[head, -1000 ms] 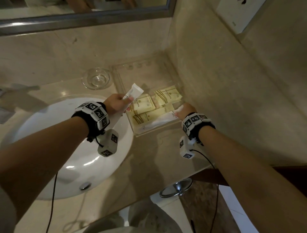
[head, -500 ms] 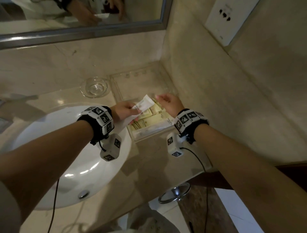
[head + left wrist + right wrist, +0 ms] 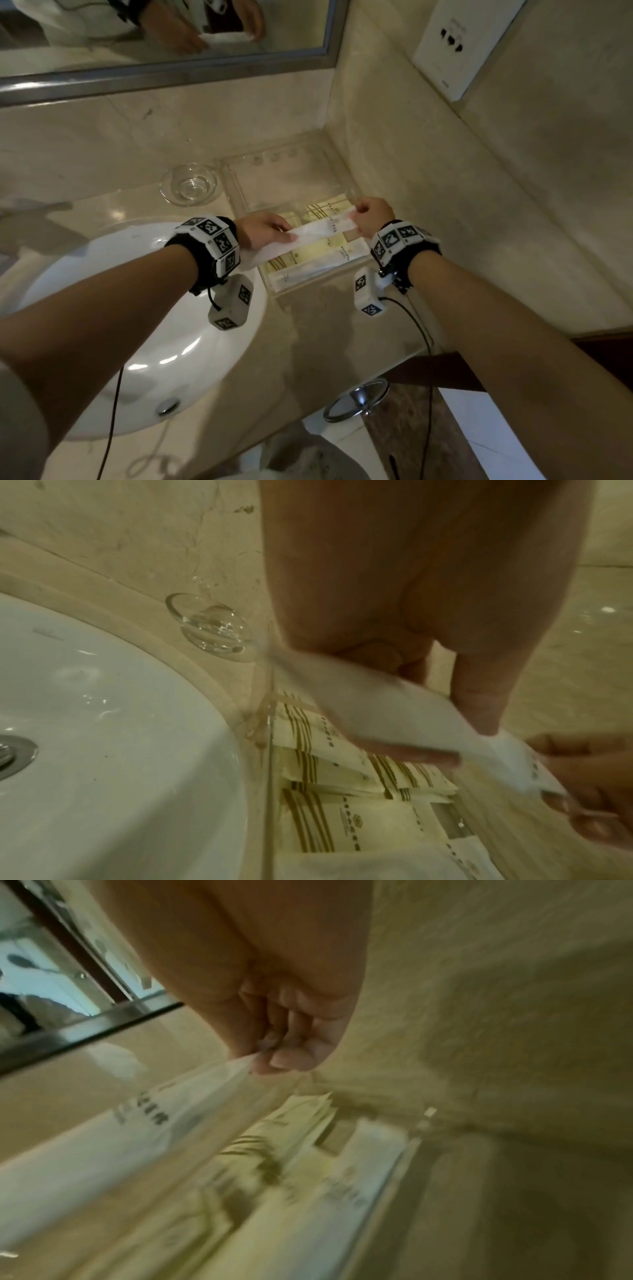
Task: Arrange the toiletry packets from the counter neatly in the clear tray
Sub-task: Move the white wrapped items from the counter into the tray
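Note:
A long white packet [image 3: 323,229] [image 3: 394,710] [image 3: 103,1139] is stretched between both hands just above the clear tray [image 3: 253,192]. My left hand [image 3: 263,230] [image 3: 428,674] pinches its left end between thumb and fingers. My right hand [image 3: 371,214] [image 3: 274,1056] pinches its right end. Several cream packets with gold stripes [image 3: 308,253] [image 3: 325,804] [image 3: 274,1150] lie flat in the tray's near half, along with a white packet [image 3: 301,272] at the front edge. The tray's far half is bare.
A white sink basin [image 3: 164,329] lies left of the tray, with a small glass dish [image 3: 190,185] behind it. The wall [image 3: 445,212] runs close along the tray's right side. A mirror [image 3: 164,31] hangs above the counter, a socket plate [image 3: 452,44] at upper right.
My right hand left the packet at the tray's front edge, moved up and took the free end of the white packet. Both hands now hold it stretched sideways over the tray.

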Available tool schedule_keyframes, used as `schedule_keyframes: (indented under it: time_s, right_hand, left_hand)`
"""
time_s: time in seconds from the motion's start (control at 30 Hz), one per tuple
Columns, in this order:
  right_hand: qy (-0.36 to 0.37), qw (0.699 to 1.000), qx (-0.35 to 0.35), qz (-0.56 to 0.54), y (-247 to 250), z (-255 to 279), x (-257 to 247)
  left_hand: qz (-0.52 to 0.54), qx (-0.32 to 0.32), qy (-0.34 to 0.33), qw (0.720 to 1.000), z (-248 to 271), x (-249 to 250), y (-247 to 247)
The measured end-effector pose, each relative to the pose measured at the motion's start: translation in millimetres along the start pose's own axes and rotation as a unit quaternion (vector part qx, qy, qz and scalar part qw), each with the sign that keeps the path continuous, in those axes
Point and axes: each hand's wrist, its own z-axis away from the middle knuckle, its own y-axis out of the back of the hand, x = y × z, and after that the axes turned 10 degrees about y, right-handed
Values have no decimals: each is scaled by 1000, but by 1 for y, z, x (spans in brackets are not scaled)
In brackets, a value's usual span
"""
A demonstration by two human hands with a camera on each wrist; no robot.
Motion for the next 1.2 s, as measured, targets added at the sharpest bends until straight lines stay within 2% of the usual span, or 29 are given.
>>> schedule_keyframes:
  time_s: [0.13, 0.3, 0.5, 0.6, 0.67, 0.73, 0.8, 0.97, 1.07, 1.2]
  right_hand:
    - [11, 980, -25, 195, 10, 5, 16]
    - [-8, 955, -68, 290, 4, 5, 29]
    - [-26, 930, -114, 348, -10, 5, 42]
    - [-39, 935, -105, 337, -13, 7, 46]
    - [-35, 948, -71, 308, -15, 9, 44]
    - [0, 959, -35, 282, -18, 13, 36]
    - [52, 954, -24, 296, -23, 15, 20]
    - [157, 970, -53, 180, -48, 15, -51]
    - [244, 956, -76, 143, -82, 25, -106]
    - [354, 922, -113, 112, -144, 46, -176]
  left_hand:
    - [-42, -2, 6, 999, -4, -2, -6]
    - [-103, -66, 42, 992, -11, -4, -17]
    - [-235, -88, 65, 966, -20, -6, -33]
    - [-261, -87, 64, 959, -23, -12, -33]
    - [-249, -72, 49, 965, -20, -12, -28]
    - [-199, -37, 31, 979, -15, -12, -19]
    - [-131, 4, 23, 991, -6, -14, -6]
    - [-28, 108, 28, 993, 32, -34, 35]
    - [-4, 164, 43, 986, 66, -68, 64]
    - [29, 224, 86, 970, 123, -135, 96]
